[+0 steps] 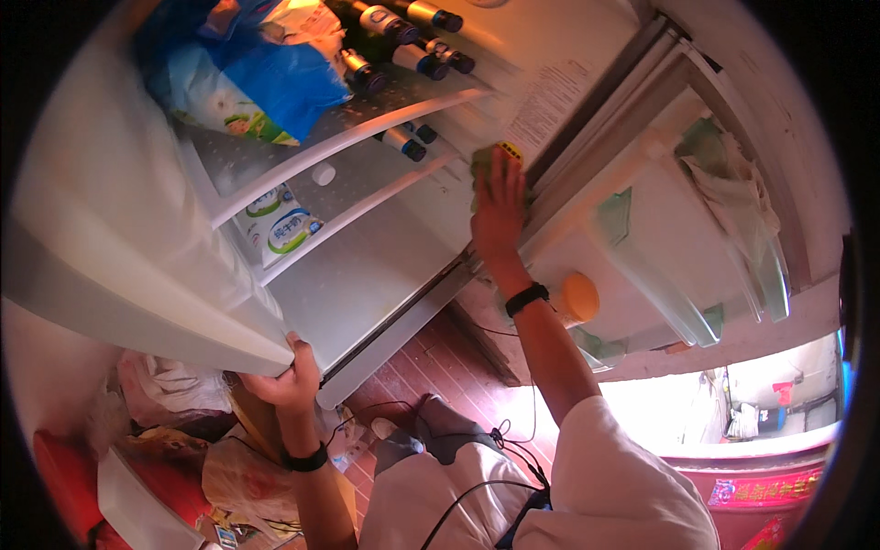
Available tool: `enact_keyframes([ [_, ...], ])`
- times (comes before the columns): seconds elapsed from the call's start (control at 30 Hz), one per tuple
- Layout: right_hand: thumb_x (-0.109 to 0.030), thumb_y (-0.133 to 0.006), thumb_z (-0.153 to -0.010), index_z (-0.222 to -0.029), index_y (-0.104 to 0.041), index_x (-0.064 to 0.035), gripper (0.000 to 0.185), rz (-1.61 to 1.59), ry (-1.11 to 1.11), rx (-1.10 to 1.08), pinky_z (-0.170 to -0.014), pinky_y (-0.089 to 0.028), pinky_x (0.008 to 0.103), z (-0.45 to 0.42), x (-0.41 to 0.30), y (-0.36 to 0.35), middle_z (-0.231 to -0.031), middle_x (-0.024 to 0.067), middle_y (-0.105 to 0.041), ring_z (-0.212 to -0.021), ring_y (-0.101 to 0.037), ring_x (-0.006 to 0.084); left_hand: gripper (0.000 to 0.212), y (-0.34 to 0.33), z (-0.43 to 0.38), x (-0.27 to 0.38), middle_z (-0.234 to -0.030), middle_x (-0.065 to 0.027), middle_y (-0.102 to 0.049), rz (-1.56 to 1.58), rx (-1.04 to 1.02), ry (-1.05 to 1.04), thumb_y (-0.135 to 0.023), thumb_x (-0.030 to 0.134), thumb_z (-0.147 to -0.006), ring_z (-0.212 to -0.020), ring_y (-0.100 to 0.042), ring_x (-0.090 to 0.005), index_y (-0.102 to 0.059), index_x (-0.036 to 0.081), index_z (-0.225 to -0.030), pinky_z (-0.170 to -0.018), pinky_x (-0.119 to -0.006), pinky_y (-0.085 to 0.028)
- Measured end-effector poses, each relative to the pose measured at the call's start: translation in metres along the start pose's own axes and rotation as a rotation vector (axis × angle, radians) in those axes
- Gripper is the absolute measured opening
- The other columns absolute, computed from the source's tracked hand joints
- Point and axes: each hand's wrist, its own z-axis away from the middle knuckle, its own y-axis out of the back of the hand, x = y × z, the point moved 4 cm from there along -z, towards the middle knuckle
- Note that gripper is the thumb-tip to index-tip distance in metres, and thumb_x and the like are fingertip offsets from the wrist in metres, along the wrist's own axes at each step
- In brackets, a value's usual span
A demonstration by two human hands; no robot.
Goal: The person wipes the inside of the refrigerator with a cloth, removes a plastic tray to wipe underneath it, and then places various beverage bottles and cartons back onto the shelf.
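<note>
My left hand grips the front edge of the left side wall of an open refrigerator, its thumb on the inner side. My right hand lies over a green cloth or sponge with a yellow label, against the right inner wall close to the door hinge side. Most of that pad is hidden under the fingers. Between my hands are two glass shelves with white front trims. White milk pouches rest on the lower one, and a small white round object is near them.
Dark-capped bottles and a blue plastic bag occupy the upper shelf. The open door at right carries clear bins and an orange-lidded jar. Bags crowd the lower left. A cable hangs before my body.
</note>
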Motion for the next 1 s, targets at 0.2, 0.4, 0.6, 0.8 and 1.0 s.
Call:
enact_keyframes([
  [0.2, -0.003, -0.044, -0.09, -0.143, -0.04, -0.0063, 0.053, -0.221, -0.127, -0.246, -0.114, -0.028, 0.0461, 0.055, -0.018, -0.068, -0.155, 0.0136, -0.03, -0.141, -0.032, 0.0349, 0.034, 0.004, 0.001, 0.002, -0.098, -0.0164, -0.064, 0.003, -0.03, 0.041, -0.069, -0.002, -0.076, -0.086, -0.063, -0.0213, -0.056, -0.009, -0.106, -0.077, -0.034, -0.052],
  [0.4, -0.005, -0.046, -0.089, -0.144, -0.039, -0.0087, 0.056, -0.325, -0.053, -0.423, -0.109, -0.035, 0.0446, 0.125, -0.009, -0.152, -0.146, 0.013, -0.044, -0.133, -0.043, 0.031, 0.039, 0.001, 0.006, 0.002, -0.104, -0.0186, -0.063, 0.072, -0.128, 0.235, -0.067, -0.001, -0.078, -0.091, -0.064, -0.0233, -0.052, -0.01, -0.113, -0.08, -0.035, -0.053],
  [0.6, -0.009, -0.053, -0.083, -0.121, -0.057, -0.0056, 0.038, -0.226, 0.131, -0.411, -0.102, -0.041, 0.0443, 0.109, -0.009, -0.143, -0.12, 0.0163, -0.059, -0.112, -0.057, 0.0319, 0.077, 0.002, 0.005, -0.001, -0.134, -0.0278, -0.04, 0.002, -0.084, 0.227, -0.067, 0.003, -0.074, -0.121, -0.048, -0.0355, -0.029, -0.011, -0.14, -0.1, -0.045, -0.042],
  [0.8, -0.001, -0.055, -0.08, -0.12, -0.057, -0.0022, 0.04, -0.239, 0.044, -0.103, -0.101, -0.043, 0.0433, -0.005, -0.028, -0.017, -0.129, 0.0171, -0.05, -0.123, -0.047, 0.0333, 0.081, 0.004, -0.017, 0.012, -0.143, -0.0299, -0.036, 0.005, -0.125, 0.106, -0.063, 0.004, -0.071, -0.126, -0.04, -0.0476, -0.028, -0.006, -0.143, -0.109, -0.055, -0.025],
  [1.0, 0.002, -0.058, -0.081, -0.138, -0.046, -0.0003, 0.058, -0.096, 0.042, 0.099, -0.115, -0.031, 0.0443, -0.084, 0.007, 0.111, -0.152, 0.0109, -0.034, -0.142, -0.027, 0.0364, 0.071, 0.006, -0.026, 0.026, -0.132, -0.0264, -0.04, 0.026, -0.073, 0.079, -0.061, -0.002, -0.071, -0.119, -0.043, -0.0422, -0.035, -0.006, -0.137, -0.102, -0.05, -0.032],
])
